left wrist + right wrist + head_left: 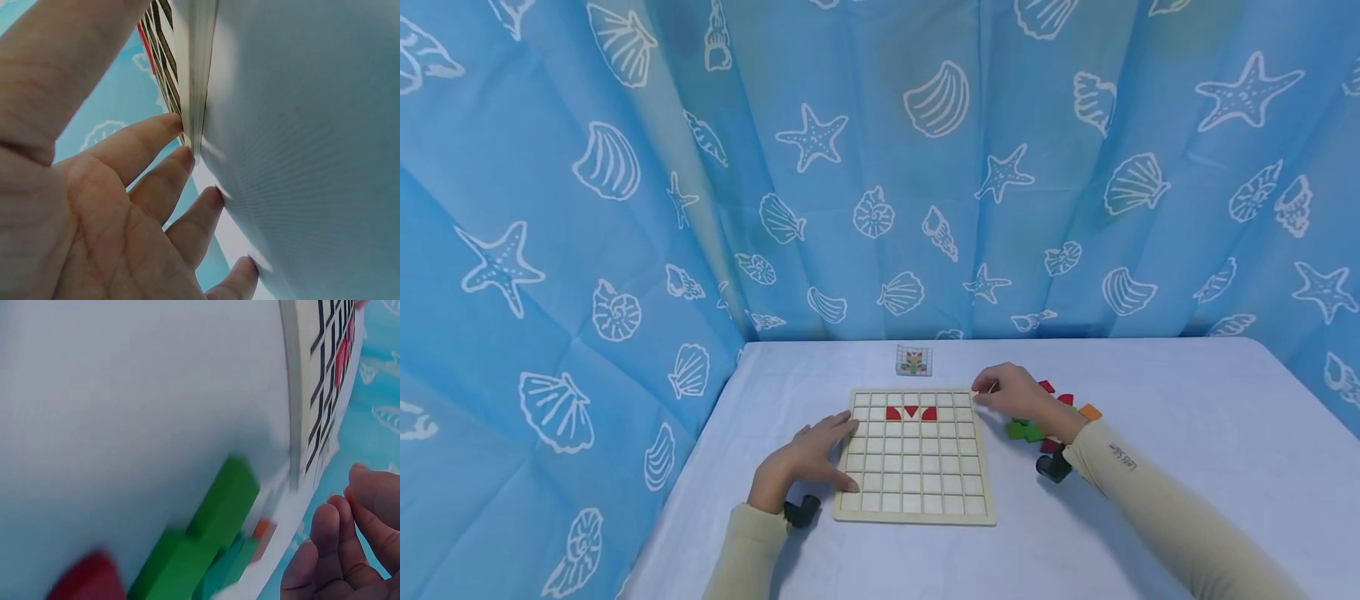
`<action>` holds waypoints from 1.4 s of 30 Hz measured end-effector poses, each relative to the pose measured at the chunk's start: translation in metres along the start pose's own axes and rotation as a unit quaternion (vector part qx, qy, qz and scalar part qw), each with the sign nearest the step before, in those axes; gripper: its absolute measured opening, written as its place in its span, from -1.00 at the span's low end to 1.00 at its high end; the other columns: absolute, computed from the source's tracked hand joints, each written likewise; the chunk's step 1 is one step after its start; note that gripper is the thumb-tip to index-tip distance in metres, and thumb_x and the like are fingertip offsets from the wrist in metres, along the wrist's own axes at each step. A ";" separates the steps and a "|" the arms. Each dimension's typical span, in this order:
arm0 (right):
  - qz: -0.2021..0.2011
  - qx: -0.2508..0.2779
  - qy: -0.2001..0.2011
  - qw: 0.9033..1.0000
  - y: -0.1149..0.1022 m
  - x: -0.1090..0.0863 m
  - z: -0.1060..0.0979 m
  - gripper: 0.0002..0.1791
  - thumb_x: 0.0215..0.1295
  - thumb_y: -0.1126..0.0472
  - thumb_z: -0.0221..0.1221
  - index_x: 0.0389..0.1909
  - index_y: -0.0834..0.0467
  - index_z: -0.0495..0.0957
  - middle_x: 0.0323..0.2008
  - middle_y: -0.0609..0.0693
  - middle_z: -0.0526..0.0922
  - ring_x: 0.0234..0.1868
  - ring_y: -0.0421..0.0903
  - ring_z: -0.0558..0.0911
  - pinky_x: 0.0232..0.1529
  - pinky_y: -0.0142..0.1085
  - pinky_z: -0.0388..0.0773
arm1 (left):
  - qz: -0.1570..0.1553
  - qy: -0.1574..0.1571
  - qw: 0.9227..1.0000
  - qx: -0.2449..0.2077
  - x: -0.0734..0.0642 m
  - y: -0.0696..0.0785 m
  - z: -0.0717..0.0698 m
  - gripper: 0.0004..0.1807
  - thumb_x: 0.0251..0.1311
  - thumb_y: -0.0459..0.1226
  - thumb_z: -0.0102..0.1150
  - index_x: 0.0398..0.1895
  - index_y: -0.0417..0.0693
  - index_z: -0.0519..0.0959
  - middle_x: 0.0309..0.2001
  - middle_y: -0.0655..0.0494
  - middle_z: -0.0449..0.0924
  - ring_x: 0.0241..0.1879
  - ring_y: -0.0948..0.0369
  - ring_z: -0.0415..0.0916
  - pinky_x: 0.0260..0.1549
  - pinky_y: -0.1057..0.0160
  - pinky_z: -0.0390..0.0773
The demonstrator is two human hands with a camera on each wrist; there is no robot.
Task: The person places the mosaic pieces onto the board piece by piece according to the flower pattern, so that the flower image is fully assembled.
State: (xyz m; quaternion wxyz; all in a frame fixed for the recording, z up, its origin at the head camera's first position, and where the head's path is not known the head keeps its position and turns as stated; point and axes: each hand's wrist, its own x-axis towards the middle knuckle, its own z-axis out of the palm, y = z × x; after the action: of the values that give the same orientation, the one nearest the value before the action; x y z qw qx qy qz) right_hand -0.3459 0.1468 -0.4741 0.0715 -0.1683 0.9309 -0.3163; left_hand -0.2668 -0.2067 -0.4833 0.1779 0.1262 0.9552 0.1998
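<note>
A pale wooden grid board (911,517) lies flat on the table, with two red quarter-round pieces (892,414) and a red triangle (912,411) between them in an upper row. My left hand (812,454) rests at the board's left side, fingers spread and thumb on the lower left edge. In the left wrist view, two fingertips (174,125) touch the board's rim. Over the upper right corner is my right hand (1017,392), its thumb and fingertips brought together. Whether a piece sits between them is hidden. Beneath that forearm lie loose green pieces (1024,431).
Red pieces (1065,400) and an orange piece (1090,412) lie among the loose pile right of the board. Behind the board stands a small pattern card (913,361) showing a coloured figure on a grid. A blue shell-print curtain (880,167) hangs around the white table (1187,433).
</note>
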 end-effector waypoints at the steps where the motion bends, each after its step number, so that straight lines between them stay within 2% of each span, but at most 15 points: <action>1: 0.004 0.004 0.001 1.000 0.003 -0.001 -0.003 -0.79 0.29 0.20 0.27 -0.10 0.18 0.68 -0.22 0.02 0.70 -0.26 -0.09 0.57 -0.19 -0.23 0.58 | 0.001 0.001 1.000 0.001 0.000 0.000 0.000 0.14 -0.20 0.03 0.60 0.52 0.05 0.21 0.57 0.06 0.04 0.57 0.01 -0.06 0.51 -0.23 -0.11; 7: 0.039 0.008 0.015 0.999 0.023 -0.004 -0.019 -0.72 0.31 0.16 0.26 -0.03 0.20 0.66 -0.18 0.06 0.68 -0.17 -0.03 0.57 -0.16 -0.23 0.63 | 0.001 0.003 1.000 0.007 0.004 -0.003 0.002 0.15 -0.20 0.05 0.60 0.52 0.07 0.20 0.57 0.09 0.04 0.57 0.03 -0.06 0.51 -0.21 -0.10; 11: 0.047 -0.002 0.026 0.999 0.037 -0.005 -0.028 -0.70 0.30 0.16 0.26 -0.02 0.22 0.66 -0.16 0.08 0.69 -0.15 0.01 0.57 -0.09 -0.15 0.64 | -0.003 0.001 1.000 0.011 0.004 -0.003 0.002 0.16 -0.20 0.06 0.59 0.53 0.08 0.18 0.58 0.09 0.03 0.57 0.03 -0.07 0.51 -0.22 -0.10; 21: 0.085 0.017 0.031 0.996 0.060 -0.009 -0.036 -0.67 0.33 0.12 0.25 0.02 0.21 0.63 -0.13 0.11 0.66 -0.16 0.02 0.56 -0.11 -0.19 0.62 | -0.005 -0.001 1.000 0.004 0.001 -0.002 0.001 0.14 -0.18 0.04 0.59 0.52 0.06 0.20 0.58 0.07 0.03 0.57 0.02 -0.07 0.51 -0.21 -0.11; 32: 0.096 0.017 0.027 0.995 0.065 -0.008 -0.038 -0.65 0.31 0.09 0.27 0.00 0.22 0.62 -0.15 0.12 0.65 -0.20 0.02 0.54 -0.20 -0.26 0.59 | -0.001 -0.002 1.000 0.002 0.001 0.002 0.001 0.15 -0.19 0.05 0.59 0.53 0.07 0.19 0.58 0.07 0.03 0.57 0.01 -0.08 0.51 -0.23 -0.11; 42: 0.080 0.012 0.012 0.997 0.052 -0.006 -0.031 -0.65 0.27 0.12 0.30 0.01 0.22 0.63 -0.15 0.10 0.66 -0.18 0.00 0.56 -0.15 -0.22 0.64 | -0.009 0.000 1.000 0.000 0.001 0.001 0.002 0.14 -0.20 0.03 0.60 0.52 0.08 0.21 0.58 0.08 0.03 0.57 0.03 -0.08 0.52 -0.21 -0.12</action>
State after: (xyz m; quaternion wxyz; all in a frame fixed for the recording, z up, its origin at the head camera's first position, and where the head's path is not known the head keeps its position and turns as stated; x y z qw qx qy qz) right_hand -0.3619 0.2050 -0.4809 0.0869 -0.0888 0.9382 -0.3230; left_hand -0.2666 -0.2055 -0.4847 0.1796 0.1176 0.9564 0.1979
